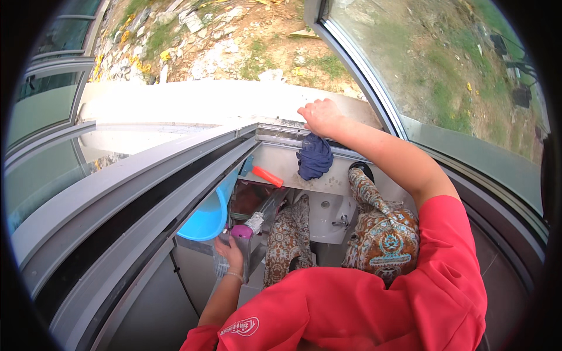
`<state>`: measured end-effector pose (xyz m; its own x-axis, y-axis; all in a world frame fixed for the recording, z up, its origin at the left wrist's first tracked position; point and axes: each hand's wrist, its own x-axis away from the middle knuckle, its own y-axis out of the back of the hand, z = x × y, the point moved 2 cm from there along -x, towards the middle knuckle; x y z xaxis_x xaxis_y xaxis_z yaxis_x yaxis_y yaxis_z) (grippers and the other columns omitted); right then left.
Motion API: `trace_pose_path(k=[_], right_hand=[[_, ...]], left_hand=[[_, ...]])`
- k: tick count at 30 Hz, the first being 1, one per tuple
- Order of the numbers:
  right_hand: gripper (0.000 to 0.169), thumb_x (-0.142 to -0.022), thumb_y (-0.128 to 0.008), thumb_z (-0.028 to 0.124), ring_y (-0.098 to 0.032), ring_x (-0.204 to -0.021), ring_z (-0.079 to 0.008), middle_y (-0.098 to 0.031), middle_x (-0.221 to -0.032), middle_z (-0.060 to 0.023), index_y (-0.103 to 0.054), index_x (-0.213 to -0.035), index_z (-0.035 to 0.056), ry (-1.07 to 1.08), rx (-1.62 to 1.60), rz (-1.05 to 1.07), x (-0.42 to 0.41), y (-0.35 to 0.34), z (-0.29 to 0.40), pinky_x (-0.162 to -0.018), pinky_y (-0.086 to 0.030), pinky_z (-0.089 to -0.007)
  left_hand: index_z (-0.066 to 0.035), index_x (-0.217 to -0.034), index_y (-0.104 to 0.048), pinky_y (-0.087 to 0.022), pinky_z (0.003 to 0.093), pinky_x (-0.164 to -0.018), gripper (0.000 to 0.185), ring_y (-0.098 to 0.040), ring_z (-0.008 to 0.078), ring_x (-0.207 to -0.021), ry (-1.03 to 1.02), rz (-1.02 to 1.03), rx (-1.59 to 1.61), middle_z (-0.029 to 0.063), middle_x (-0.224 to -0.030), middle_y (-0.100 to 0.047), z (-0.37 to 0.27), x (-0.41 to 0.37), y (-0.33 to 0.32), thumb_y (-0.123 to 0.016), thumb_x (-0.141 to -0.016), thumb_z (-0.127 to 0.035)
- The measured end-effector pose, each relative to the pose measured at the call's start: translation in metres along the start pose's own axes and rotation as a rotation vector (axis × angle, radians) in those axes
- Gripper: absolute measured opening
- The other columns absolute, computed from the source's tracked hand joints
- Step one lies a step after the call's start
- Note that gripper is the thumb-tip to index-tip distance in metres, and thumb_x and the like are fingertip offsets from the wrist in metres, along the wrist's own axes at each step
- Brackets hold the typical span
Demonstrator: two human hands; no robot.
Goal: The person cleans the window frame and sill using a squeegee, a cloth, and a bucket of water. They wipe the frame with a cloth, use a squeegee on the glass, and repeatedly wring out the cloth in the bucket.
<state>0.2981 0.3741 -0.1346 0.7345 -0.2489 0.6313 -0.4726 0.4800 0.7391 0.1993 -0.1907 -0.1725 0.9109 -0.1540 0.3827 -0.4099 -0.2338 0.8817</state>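
Note:
My right hand [322, 117] reaches over the bottom track of the window frame [281, 137], its fingers curled; whether it grips anything is hidden. Just below it, a bunched dark blue cloth [315, 158] lies on the inner sill [272, 159]. My left hand [230, 254] is low on the left, fingers apart, against a plastic-wrapped upright [243, 252] with a purple cap [241, 231]. A scraper with an orange handle [268, 176] rests on the sill, its blade towards the left frame. A light blue plastic basin [206, 217] stands beyond my left hand.
An open glass sash [421, 74] swings outward on the right. Grey sliding tracks [175, 188] run along the left. Below the sill is a white washbasin [327, 215] with a metal tap [341, 222], between my patterned trouser legs [287, 239]. Rubble ground [210, 39] lies outside.

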Motion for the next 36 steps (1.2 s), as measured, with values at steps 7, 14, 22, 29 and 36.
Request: trace_pose_path(k=[7,14,22,29,36], right_hand=[[0.080,-0.078,-0.076,0.047,-0.053,-0.119,-0.0397,-0.048,-0.137,-0.0199,-0.041,-0.143,0.0160,-0.189,-0.262,0.120,0.076,-0.108,0.021,-0.093,-0.051,-0.0458],[0.034,-0.083,-0.072,0.026,-0.062,-0.098,-0.0323,-0.058,-0.106,-0.0077,-0.060,-0.113,0.0146,-0.423,-0.714,-0.473,0.065,-0.150,0.059,-0.081,-0.051,-0.0453],[0.058,-0.085,-0.065,0.053,-0.056,-0.114,-0.0346,-0.063,-0.112,-0.0169,-0.056,-0.119,0.0066,-0.311,-0.334,-0.281,-0.019,-0.071,0.075,-0.090,-0.048,-0.0474],[0.056,-0.079,-0.072,0.039,-0.038,-0.133,-0.0261,-0.046,-0.140,-0.0041,-0.058,-0.130,0.0221,0.039,-0.015,-0.457,-0.076,-0.129,0.123,-0.109,-0.030,-0.0479],[0.043,-0.078,-0.074,0.042,-0.048,-0.118,-0.0226,-0.052,-0.122,-0.0028,-0.066,-0.118,0.0299,-0.143,-0.004,-0.126,-0.077,-0.120,0.104,-0.093,-0.042,-0.0421]], left_hand=[[-0.001,-0.135,-0.044,-0.024,0.0487,-0.113,0.048,-0.031,0.0399,-0.135,-0.338,0.417,0.035,0.0213,-0.146,-0.032,-0.051,0.035,0.066,-0.059,-0.091,-0.012],[-0.003,-0.130,-0.051,-0.026,0.0480,-0.113,0.042,-0.036,0.0383,-0.134,-0.605,0.580,0.126,0.0192,-0.144,-0.038,-0.087,0.018,0.033,-0.059,-0.089,-0.010],[-0.005,-0.131,-0.052,-0.032,0.0486,-0.109,0.043,-0.038,0.0386,-0.132,-0.769,0.551,-0.032,0.0165,-0.145,-0.039,-0.095,-0.018,0.019,-0.060,-0.089,-0.013],[-0.010,-0.137,-0.047,-0.030,0.0462,-0.110,0.052,-0.040,0.0303,-0.134,-0.958,0.461,-0.362,0.0085,-0.146,-0.043,-0.077,-0.026,-0.014,-0.059,-0.087,-0.016],[-0.014,-0.132,-0.052,-0.033,0.0443,-0.103,0.052,-0.046,0.0259,-0.129,-0.975,0.386,-0.324,0.0019,-0.139,-0.051,-0.071,-0.026,-0.022,-0.060,-0.081,-0.019]])
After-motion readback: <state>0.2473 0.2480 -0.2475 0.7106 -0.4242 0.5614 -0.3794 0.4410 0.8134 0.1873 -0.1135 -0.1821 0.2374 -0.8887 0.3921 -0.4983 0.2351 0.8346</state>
